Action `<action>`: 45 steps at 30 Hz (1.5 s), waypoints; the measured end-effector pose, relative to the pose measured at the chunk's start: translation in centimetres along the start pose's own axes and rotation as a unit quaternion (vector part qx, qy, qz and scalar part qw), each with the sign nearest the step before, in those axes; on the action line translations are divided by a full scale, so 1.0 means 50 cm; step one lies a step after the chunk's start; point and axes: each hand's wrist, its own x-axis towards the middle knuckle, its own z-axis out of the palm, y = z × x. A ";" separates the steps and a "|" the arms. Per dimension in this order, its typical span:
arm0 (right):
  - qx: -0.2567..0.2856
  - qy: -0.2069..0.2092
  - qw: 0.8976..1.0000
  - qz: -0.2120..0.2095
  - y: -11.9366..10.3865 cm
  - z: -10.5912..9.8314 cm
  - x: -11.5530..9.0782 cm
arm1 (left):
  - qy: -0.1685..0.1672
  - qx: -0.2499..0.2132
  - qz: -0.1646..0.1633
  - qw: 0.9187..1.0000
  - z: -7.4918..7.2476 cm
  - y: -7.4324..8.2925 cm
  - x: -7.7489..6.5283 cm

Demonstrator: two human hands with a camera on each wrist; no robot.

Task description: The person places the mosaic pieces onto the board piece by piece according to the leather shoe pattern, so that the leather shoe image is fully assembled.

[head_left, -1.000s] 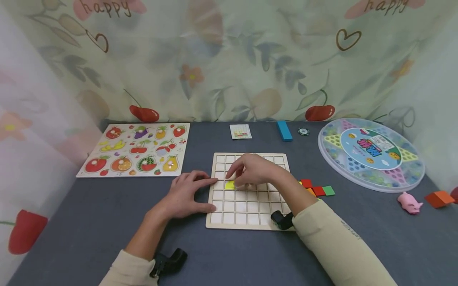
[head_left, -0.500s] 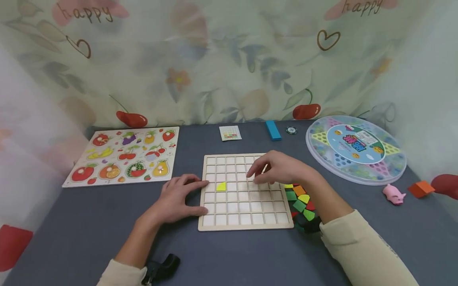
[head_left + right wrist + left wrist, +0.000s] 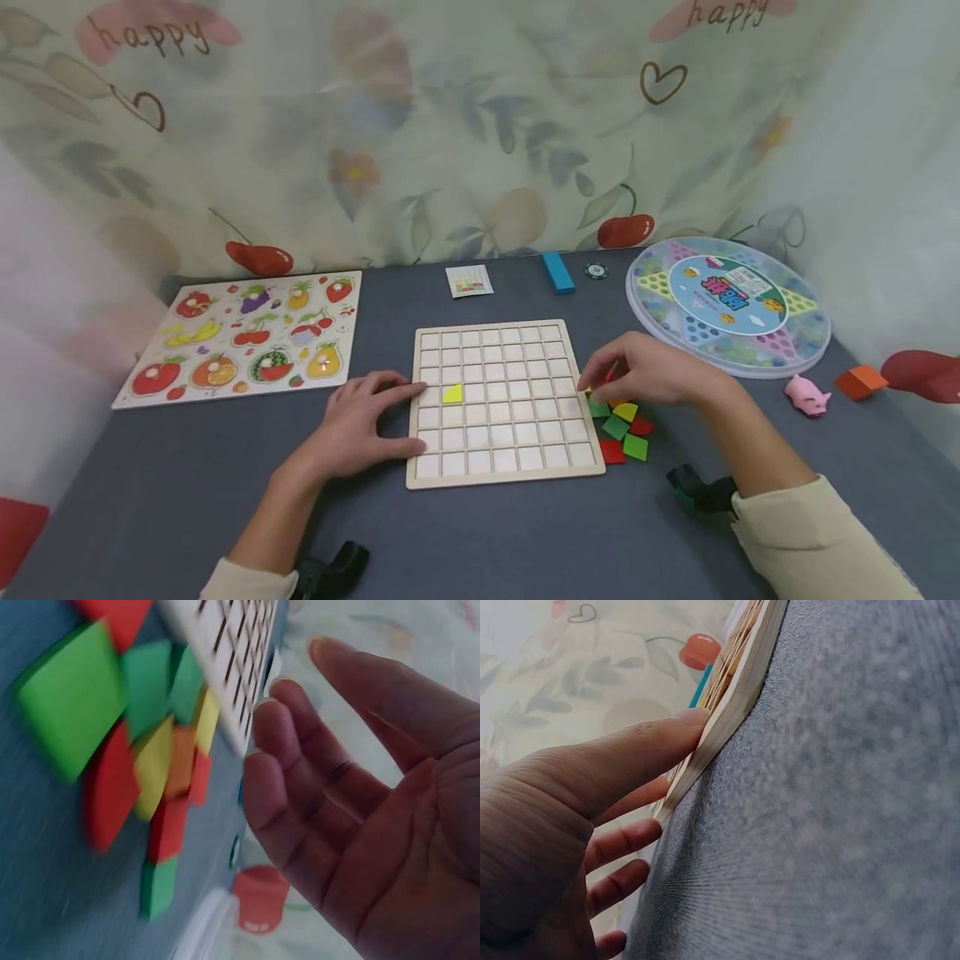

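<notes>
Floral cloth (image 3: 450, 125) hangs behind a dark grey table (image 3: 525, 542), where a person in cream sleeves works with two bare hands. Right hand (image 3: 652, 371) hangs beside the grid's right edge, its fingers loosely bent and the thumb parted from them, with visible space between in the right wrist view; just beyond the fingertips lies a loose pile of coloured tiles (image 3: 616, 427), green, red, yellow and orange. Left hand (image 3: 360, 429) has thumb and forefinger spread, both touching the left rim of a wooden grid board (image 3: 501, 434). Its shallow square cells show pale floors, and one holds a yellow tile (image 3: 452, 393), in the second column from the left, midway down the rows. Half a second ago the right hand was over the right part of the board; now it is off to the side by the pile, while the yellow tile sits in the same cell and the left hand keeps its place. Farther out are a fruit board (image 3: 247, 333), a small pattern card (image 3: 469, 282), a blue block (image 3: 558, 273), a round game board (image 3: 727, 296), a pink pig (image 3: 807, 396) and an orange block (image 3: 861, 382).
</notes>
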 end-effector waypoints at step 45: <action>-0.009 0.044 0.999 0.004 -0.031 0.025 0.059 | 0.000 -0.006 -0.001 1.000 0.000 -0.007 -0.003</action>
